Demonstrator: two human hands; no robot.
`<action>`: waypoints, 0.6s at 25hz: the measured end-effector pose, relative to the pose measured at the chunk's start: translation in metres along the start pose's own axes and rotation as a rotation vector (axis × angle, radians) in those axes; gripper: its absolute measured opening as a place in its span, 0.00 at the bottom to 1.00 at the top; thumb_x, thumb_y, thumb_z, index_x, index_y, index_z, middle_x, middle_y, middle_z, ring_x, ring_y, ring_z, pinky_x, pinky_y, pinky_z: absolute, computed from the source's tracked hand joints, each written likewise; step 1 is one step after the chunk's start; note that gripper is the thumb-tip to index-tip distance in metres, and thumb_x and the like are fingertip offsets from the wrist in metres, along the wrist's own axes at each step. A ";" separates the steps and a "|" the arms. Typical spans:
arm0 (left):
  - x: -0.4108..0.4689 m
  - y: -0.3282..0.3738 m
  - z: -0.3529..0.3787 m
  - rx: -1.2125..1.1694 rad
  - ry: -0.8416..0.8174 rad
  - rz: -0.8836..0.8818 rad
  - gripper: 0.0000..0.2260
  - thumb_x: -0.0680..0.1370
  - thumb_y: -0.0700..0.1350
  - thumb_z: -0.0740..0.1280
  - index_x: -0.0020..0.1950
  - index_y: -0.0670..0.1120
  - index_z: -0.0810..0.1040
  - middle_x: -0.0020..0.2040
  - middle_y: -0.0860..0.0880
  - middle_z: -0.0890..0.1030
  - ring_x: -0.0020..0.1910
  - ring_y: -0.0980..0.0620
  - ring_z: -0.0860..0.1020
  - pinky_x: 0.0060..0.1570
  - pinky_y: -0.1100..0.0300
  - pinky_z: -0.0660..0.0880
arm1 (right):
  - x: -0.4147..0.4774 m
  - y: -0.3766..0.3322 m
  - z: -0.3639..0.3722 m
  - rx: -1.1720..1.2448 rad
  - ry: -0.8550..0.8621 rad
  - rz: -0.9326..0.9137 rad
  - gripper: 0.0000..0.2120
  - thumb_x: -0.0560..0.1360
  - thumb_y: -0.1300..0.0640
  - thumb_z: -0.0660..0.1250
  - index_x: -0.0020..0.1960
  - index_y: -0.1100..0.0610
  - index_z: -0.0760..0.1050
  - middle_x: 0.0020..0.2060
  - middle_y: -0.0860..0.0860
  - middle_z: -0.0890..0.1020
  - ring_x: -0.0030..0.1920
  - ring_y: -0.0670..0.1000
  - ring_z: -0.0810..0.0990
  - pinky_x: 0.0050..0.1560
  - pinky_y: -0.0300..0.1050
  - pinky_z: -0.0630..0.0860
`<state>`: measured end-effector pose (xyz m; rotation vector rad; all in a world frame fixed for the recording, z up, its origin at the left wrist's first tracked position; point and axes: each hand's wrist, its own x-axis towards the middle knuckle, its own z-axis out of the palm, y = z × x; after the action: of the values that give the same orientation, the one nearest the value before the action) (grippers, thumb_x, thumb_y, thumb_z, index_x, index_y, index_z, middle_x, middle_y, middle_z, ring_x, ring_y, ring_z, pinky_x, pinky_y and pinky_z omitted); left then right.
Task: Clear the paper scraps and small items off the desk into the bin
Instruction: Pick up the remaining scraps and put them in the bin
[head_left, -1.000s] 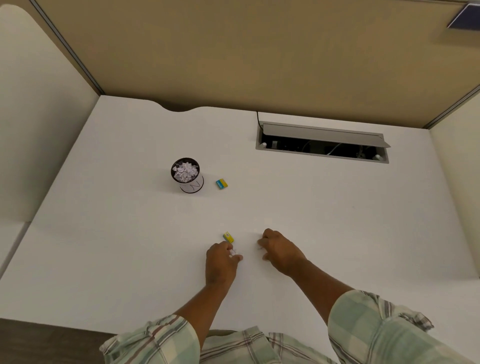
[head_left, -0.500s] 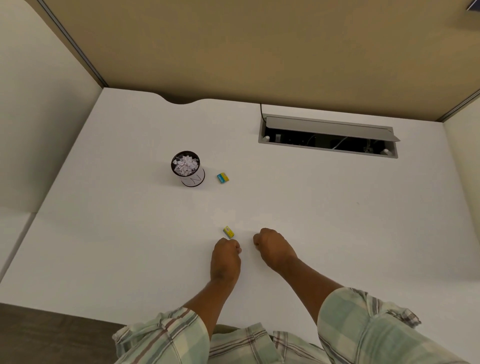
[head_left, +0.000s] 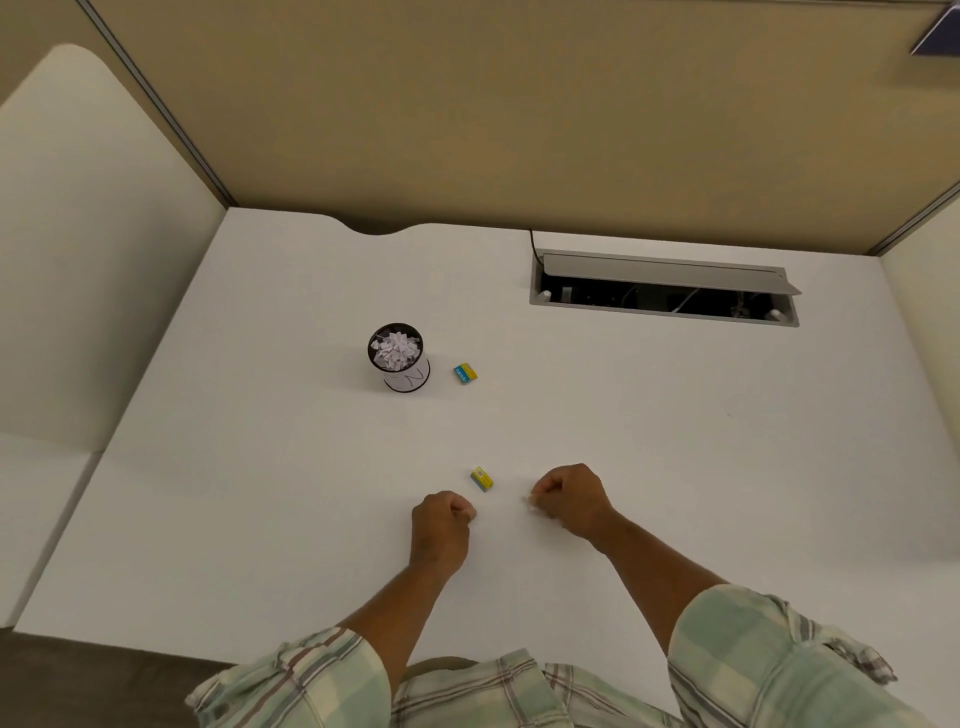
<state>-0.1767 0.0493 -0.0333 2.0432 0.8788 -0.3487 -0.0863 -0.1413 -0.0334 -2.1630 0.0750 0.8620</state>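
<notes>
Fists closed over gathered scraps, near desk edge.
Left hand (head_left: 441, 530) and right hand (head_left: 569, 499) curled tight, likely pinching paper bits; contents unclear. Yellow box (head_left: 481, 478) loose between them; bin (head_left: 399, 358) well beyond, already heaped.

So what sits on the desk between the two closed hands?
In the head view, a small yellow box lies between the left hand and right hand, slightly beyond them. Otherwise that stretch of desk is bare.
</notes>
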 end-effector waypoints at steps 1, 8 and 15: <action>0.003 0.001 -0.009 -0.040 0.014 -0.016 0.09 0.76 0.34 0.68 0.40 0.45 0.84 0.37 0.53 0.82 0.40 0.53 0.80 0.38 0.68 0.72 | -0.002 -0.007 -0.001 0.078 0.010 0.023 0.07 0.70 0.64 0.76 0.34 0.56 0.83 0.26 0.45 0.80 0.28 0.45 0.75 0.29 0.37 0.71; 0.037 0.043 -0.076 -0.322 0.136 0.024 0.05 0.76 0.38 0.71 0.43 0.44 0.85 0.40 0.53 0.85 0.40 0.57 0.81 0.39 0.68 0.74 | 0.009 -0.098 0.010 0.444 0.029 0.038 0.05 0.70 0.61 0.77 0.44 0.63 0.85 0.35 0.51 0.84 0.31 0.49 0.74 0.29 0.42 0.69; 0.092 0.081 -0.154 -0.287 0.315 0.195 0.03 0.74 0.39 0.72 0.43 0.44 0.86 0.39 0.51 0.85 0.38 0.55 0.81 0.41 0.66 0.75 | 0.049 -0.212 0.034 0.377 0.060 -0.180 0.03 0.71 0.64 0.76 0.43 0.63 0.85 0.34 0.51 0.83 0.26 0.40 0.75 0.28 0.33 0.71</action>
<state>-0.0662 0.1847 0.0576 1.9193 0.8501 0.2026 0.0003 0.0389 0.0600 -1.8107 0.0662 0.6232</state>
